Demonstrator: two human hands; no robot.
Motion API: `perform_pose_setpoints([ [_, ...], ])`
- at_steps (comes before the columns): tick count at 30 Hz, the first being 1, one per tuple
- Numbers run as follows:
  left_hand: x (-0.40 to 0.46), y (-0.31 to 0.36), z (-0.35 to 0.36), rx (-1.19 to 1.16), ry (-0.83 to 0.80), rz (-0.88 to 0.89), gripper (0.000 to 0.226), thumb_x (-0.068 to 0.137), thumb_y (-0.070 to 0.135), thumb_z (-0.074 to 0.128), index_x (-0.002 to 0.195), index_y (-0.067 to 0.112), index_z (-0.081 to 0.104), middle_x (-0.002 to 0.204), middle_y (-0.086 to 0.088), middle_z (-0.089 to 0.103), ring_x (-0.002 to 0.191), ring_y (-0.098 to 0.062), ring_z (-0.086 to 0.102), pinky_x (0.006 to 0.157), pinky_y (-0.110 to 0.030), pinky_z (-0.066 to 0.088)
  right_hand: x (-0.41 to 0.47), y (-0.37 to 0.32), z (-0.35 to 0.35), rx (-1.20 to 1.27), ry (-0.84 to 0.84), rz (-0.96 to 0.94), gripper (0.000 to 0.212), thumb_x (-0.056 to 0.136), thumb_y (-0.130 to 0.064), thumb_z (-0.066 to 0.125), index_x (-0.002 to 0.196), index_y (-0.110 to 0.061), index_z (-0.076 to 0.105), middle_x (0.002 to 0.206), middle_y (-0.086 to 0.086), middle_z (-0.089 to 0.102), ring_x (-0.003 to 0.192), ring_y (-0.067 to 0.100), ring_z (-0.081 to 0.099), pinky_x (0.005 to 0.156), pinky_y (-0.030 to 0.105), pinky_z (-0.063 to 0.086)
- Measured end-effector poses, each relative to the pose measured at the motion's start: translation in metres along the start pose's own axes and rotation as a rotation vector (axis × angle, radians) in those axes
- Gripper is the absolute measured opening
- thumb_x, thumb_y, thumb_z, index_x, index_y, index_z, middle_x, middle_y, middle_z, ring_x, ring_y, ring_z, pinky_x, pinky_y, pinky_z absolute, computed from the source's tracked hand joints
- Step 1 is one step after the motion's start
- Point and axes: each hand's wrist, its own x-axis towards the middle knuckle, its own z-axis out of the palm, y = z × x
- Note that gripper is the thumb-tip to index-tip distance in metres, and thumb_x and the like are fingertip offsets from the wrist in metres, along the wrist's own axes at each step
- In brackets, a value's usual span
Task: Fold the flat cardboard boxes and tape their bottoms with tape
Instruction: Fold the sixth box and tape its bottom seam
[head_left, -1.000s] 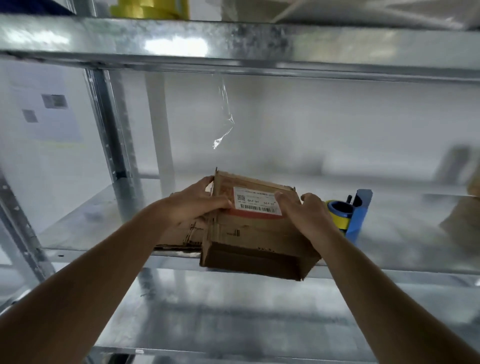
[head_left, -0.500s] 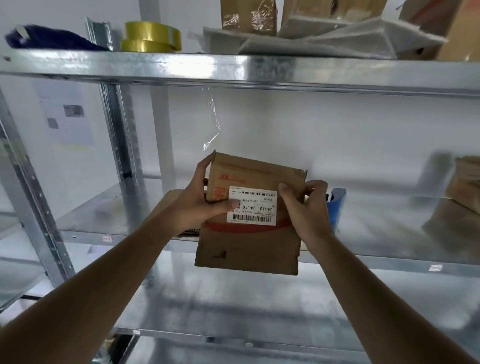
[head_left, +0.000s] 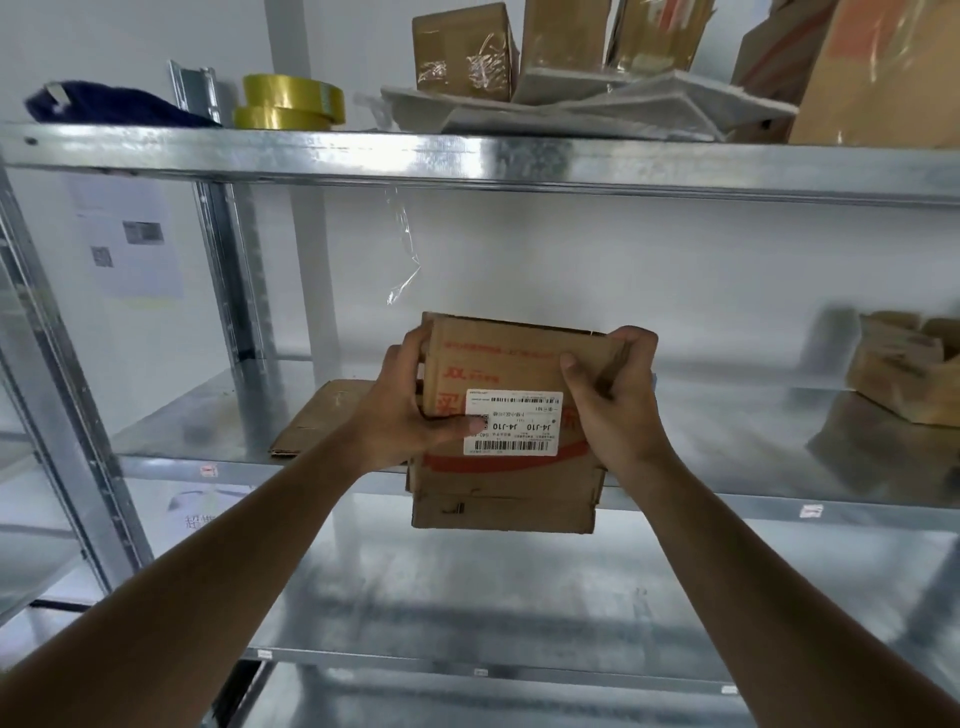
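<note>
Holding the cardboard box (head_left: 511, 415) up in front of the middle shelf (head_left: 779, 499), both hands are gripping it from either side. Step in hand, as I judge it: squaring the box and turning it so the bottom flaps can be closed for taping. Doing it well calls for keeping the side walls pushed square, folding the short flaps in before the long ones, and holding the seam tight and flat so tape can lie across it without a gap.

Left hand (head_left: 410, 410) is wrapping the box's left edge, thumb lying across the near face and touching the white shipping label (head_left: 514, 423), fingers curling out of sight behind the wall. Right hand (head_left: 615, 400) is clasping the upper right corner, thumb pressing on the near face, fingers curling over the top edge. Both forearms are reaching forward and up, wrists roughly level, the box hanging clear of the shelf with its lower edge dropping below the shelf's front lip.

Just behind the left hand, a flat cardboard piece (head_left: 322, 421) is lying on the middle shelf. A strip of clear tape (head_left: 402, 254) is dangling from the upper shelf (head_left: 467, 161). Farther up, yellow tape rolls (head_left: 291, 104) are sitting on top, with finished boxes (head_left: 462, 52) beyond.
</note>
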Motion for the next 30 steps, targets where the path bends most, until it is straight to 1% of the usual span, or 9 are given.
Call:
perform_pose_setpoints([
  [2,0.003,-0.006,0.003,0.028,0.004,0.007,0.089,0.073,0.039,0.093,0.144,0.038,0.038,0.138,0.004,0.052,0.096,-0.001,0.060,0.065,-0.001,0.048,-0.001,-0.002,-0.004,-0.010,-0.027,-0.019,0.032,0.103,-0.029,0.063,0.115,-0.026,0.032,0.103,0.002,0.060,0.091,0.016,0.073,0.069,0.034,0.064],
  [5,0.009,-0.015,0.007,-0.129,-0.021,-0.033,0.077,0.064,0.074,0.083,0.130,0.049,0.051,0.133,0.008,0.050,0.116,-0.020,0.066,0.078,-0.035,0.065,-0.001,-0.001,-0.011,-0.057,0.011,-0.025,0.035,0.100,-0.036,0.067,0.113,-0.032,0.035,0.109,0.010,0.058,0.098,0.023,0.072,0.071,0.044,0.066],
  [7,0.013,-0.015,0.010,-0.170,-0.035,-0.017,0.053,0.075,0.075,0.072,0.122,0.058,0.053,0.137,0.009,0.047,0.122,-0.021,0.064,0.083,-0.042,0.065,-0.003,-0.001,-0.015,-0.067,0.058,-0.025,0.037,0.095,-0.043,0.069,0.111,-0.034,0.037,0.112,0.011,0.054,0.103,0.027,0.070,0.071,0.044,0.065],
  [12,0.024,-0.004,0.020,-0.212,-0.055,0.128,0.042,0.092,0.051,0.066,0.131,0.036,0.061,0.154,0.018,0.023,0.125,-0.017,0.060,0.078,-0.041,0.065,-0.016,-0.002,-0.029,-0.148,0.165,-0.036,0.037,0.094,-0.040,0.071,0.107,-0.029,0.038,0.102,0.006,0.057,0.089,0.012,0.069,0.071,0.040,0.064],
  [17,0.032,0.008,0.046,-0.285,-0.068,0.128,0.049,0.094,0.052,0.067,0.137,0.030,0.057,0.148,0.016,0.036,0.125,-0.016,0.060,0.081,-0.032,0.064,-0.031,-0.006,-0.058,-0.222,0.215,0.041,0.037,0.096,-0.040,0.071,0.108,-0.027,0.039,0.088,-0.001,0.067,0.076,0.009,0.069,0.065,0.031,0.060],
  [21,0.039,0.032,0.071,-0.377,-0.138,0.099,0.056,0.099,0.032,0.068,0.145,0.045,0.038,0.139,0.012,0.050,0.112,-0.012,0.068,0.074,-0.032,0.064,-0.034,0.005,-0.090,-0.174,0.319,0.074,0.023,0.099,-0.038,0.067,0.108,-0.027,0.049,0.085,-0.010,0.065,0.074,0.000,0.062,0.075,0.029,0.057],
  [24,0.046,0.053,0.094,-0.383,-0.167,0.123,0.074,0.098,0.024,0.071,0.153,0.047,0.028,0.137,0.016,0.044,0.108,-0.003,0.067,0.069,-0.023,0.061,-0.031,0.019,-0.122,-0.186,0.382,0.073,0.013,0.103,-0.035,0.060,0.108,-0.024,0.056,0.092,-0.011,0.065,0.084,0.001,0.061,0.089,0.035,0.055],
  [28,0.061,0.081,0.136,-0.361,-0.199,0.185,0.069,0.099,0.019,0.069,0.154,0.043,0.036,0.143,0.010,0.038,0.120,-0.010,0.060,0.076,-0.021,0.060,-0.022,0.029,-0.170,-0.270,0.420,0.039,0.021,0.103,-0.033,0.061,0.122,-0.023,0.062,0.119,-0.002,0.052,0.097,-0.014,0.053,0.096,0.008,0.041],
  [30,0.067,0.096,0.160,-0.366,-0.192,0.224,0.070,0.099,0.016,0.069,0.154,0.043,0.036,0.141,0.008,0.039,0.116,-0.001,0.063,0.078,-0.024,0.061,-0.014,0.037,-0.197,-0.286,0.426,0.047,0.027,0.102,-0.032,0.062,0.127,-0.023,0.063,0.128,0.000,0.045,0.107,-0.005,0.053,0.104,0.010,0.038],
])
